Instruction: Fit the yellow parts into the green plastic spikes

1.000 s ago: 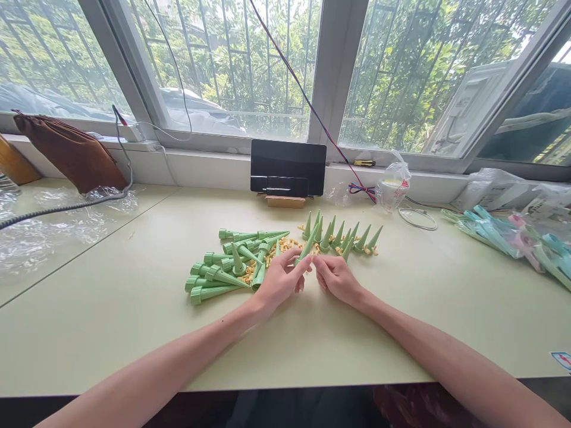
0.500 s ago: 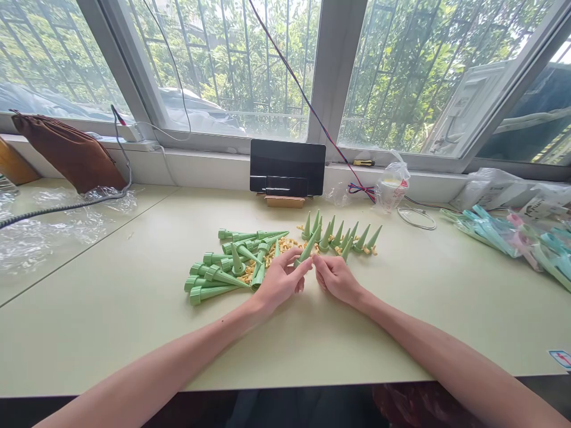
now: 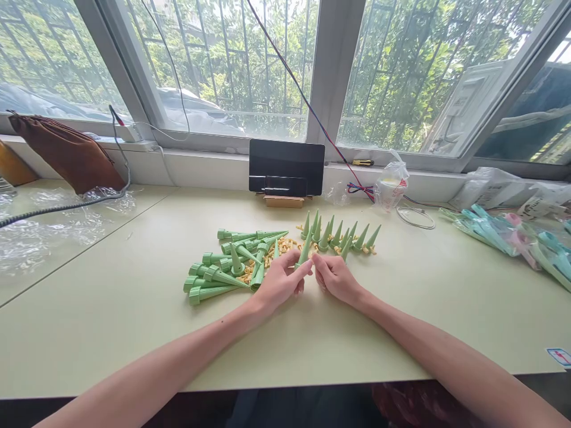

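Observation:
My left hand (image 3: 284, 278) is closed round the base of a green plastic spike (image 3: 306, 248), whose tip points up. Close against it, my right hand (image 3: 335, 277) pinches at the spike's lower right side; a small pale bit shows at its fingertips, too small to make out fully. Left of my hands lies a pile of green spikes (image 3: 216, 274) with ribbed caps. Small yellow plastic fittings (image 3: 269, 252) are heaped among them. Beyond my right hand, several spikes (image 3: 339, 233) stand upright on their caps, with yellow fittings at their bases.
A black tablet (image 3: 286, 166) leans on a cardboard stand at the back. Right of it are a plastic-wrapped cup (image 3: 391, 187) and a coiled white cable (image 3: 416, 218). Bagged blue and pink items (image 3: 513, 235) lie far right. A brown pouch (image 3: 66, 153) and clear wrapping (image 3: 31, 238) are left.
The held spike has tilted from leaning right to nearly upright. Both hands stay in almost the same place.

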The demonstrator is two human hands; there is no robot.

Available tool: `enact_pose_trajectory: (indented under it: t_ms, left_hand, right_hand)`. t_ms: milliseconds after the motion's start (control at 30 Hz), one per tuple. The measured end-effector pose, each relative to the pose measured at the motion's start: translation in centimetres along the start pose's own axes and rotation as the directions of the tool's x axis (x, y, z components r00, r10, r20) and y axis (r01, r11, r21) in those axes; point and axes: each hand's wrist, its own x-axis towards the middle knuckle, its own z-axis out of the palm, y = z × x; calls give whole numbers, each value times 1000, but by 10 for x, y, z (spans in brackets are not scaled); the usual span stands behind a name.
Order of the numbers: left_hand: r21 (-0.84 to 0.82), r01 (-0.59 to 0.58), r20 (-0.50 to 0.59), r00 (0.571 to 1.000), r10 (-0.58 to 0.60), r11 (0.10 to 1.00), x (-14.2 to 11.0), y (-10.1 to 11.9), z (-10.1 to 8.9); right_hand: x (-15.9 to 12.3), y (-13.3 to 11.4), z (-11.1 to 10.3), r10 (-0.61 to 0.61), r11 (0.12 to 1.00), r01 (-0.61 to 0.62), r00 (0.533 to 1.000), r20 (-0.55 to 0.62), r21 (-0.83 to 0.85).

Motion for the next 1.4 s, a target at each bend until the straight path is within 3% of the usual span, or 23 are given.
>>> enact_pose_trajectory:
  t_ms: [533,833,967,1200,1400]
  left_hand:
    - [25,-89,81,993,87,996,1,-4,-3]
    - [48,-126,57,991,123,991,1,-5,-4]
    - [47,-107,36,994,105,993,2,-2,-3]
    - [-200,65,44,997,-57,978,6,2,-4]
    - [-413,177,108,984,-145,894,7,-1,-3]
  right_hand:
    - [1,-6,-2,-49,998,47,998,-37,-33]
    - [1,-2,-2,-49,999,49,998,-38,-1]
    - [0,2,-1,-13,996,17,999,-36,89]
    - [0,0,-4,-12,990,31,990,-140,135]
    - [-3,-5,-1,-94,992,103,989,-118,72]
